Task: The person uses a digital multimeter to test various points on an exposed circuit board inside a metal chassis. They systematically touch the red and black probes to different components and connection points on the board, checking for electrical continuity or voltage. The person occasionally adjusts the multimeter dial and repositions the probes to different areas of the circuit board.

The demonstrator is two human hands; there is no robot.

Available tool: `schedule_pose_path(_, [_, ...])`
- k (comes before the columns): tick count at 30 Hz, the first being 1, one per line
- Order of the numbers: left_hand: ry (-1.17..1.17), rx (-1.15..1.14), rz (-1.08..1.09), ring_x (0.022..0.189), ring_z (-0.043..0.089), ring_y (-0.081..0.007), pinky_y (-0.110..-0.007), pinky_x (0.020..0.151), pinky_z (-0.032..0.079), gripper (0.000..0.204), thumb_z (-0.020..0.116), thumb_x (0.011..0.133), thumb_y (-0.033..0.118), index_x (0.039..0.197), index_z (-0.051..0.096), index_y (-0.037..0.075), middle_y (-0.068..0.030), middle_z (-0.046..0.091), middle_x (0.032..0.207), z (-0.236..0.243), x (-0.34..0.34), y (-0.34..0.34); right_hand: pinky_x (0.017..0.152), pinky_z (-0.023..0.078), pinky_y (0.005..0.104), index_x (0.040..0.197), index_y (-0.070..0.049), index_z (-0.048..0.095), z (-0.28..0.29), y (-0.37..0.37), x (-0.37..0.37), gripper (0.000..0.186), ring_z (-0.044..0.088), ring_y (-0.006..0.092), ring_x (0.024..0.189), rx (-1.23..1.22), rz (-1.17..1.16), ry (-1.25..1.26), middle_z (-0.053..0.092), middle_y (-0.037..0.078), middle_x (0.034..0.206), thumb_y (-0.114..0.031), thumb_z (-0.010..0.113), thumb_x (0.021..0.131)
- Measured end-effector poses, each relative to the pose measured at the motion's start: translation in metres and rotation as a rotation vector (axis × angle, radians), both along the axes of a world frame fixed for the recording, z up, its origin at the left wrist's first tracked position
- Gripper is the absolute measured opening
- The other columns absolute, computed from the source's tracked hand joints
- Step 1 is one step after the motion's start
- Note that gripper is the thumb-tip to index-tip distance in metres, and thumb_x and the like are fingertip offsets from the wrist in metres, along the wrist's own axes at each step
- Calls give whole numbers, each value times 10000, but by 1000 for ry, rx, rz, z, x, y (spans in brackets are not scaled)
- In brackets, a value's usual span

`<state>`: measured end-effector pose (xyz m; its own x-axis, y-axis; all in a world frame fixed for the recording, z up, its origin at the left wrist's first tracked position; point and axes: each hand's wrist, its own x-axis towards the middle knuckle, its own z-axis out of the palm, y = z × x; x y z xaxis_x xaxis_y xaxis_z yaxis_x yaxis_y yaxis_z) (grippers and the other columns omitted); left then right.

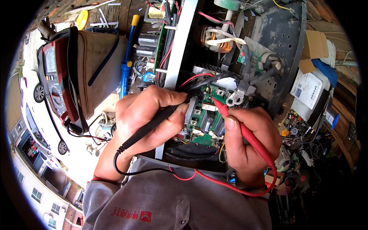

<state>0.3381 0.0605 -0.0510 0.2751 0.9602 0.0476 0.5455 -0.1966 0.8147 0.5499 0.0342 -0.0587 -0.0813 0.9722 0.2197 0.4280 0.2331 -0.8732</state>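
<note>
My left hand [143, 115] is closed round a black test probe [147, 130], its front end near the left edge of a green circuit board [203, 140]. With my right hand [253, 134] I pinch a red test probe [251, 140], whose tip points up and left at the board's upper part. Whether either tip touches metal is too small to tell. The board sits inside an open metal chassis [264, 34], among black and red wires. Two ring cable lugs [234, 99] lie just above the red tip. A red-cased multimeter [53, 80] stands at the left.
A tan case [96, 73] stands behind the multimeter, beside a blue solder sucker [125, 73] with a yellow end. Copper coils [224, 44] fill the chassis's far part. A cardboard box [315, 48], a white carton [306, 92] and loose parts crowd the right. Probe leads loop across my shirt.
</note>
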Motion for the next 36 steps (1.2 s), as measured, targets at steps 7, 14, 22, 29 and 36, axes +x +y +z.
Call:
schedule_pose_path(7, [14, 4, 29, 563, 672, -192, -292, 522, 524, 189, 785, 733, 49, 877, 666, 23, -83, 692, 715, 1, 3, -2, 501, 456, 315, 917, 46, 651, 3, -3, 0, 182, 602, 239, 537, -44, -28, 24, 681, 133, 759, 49, 722, 750])
schedule_pose_path(14, [53, 16, 24, 562, 653, -176, -285, 531, 511, 170, 770, 757, 40, 879, 654, 16, -81, 678, 714, 5, 8, -3, 489, 449, 311, 890, 45, 650, 5, 1, -3, 164, 597, 229, 530, -39, -23, -6, 677, 125, 752, 60, 723, 743])
schedule_pose_path(22, [96, -34, 48, 572, 664, -227, -315, 531, 523, 176, 783, 762, 69, 876, 651, 38, -86, 678, 728, 9, 9, -3, 483, 445, 309, 885, 33, 656, 2, 0, -4, 167, 588, 219, 520, -17, -33, -3, 666, 109, 730, 65, 732, 740])
schedule_pose_path(29, [88, -42, 41, 584, 665, -207, -297, 542, 517, 180, 775, 764, 64, 886, 648, 26, -86, 676, 722, 8, 9, -3, 488, 446, 315, 887, 25, 652, 2, 0, -3, 174, 587, 226, 521, -20, -34, -25, 664, 108, 728, 63, 736, 740])
schedule_pose_path(36, [-51, -64, 66, 582, 682, -202, -301, 531, 524, 172, 767, 773, 58, 886, 645, 17, -82, 666, 686, 0, 9, -5, 511, 445, 354, 893, -7, 652, 0, -1, -5, 102, 580, 266, 561, -43, -32, -88, 634, 105, 711, 0, 704, 805])
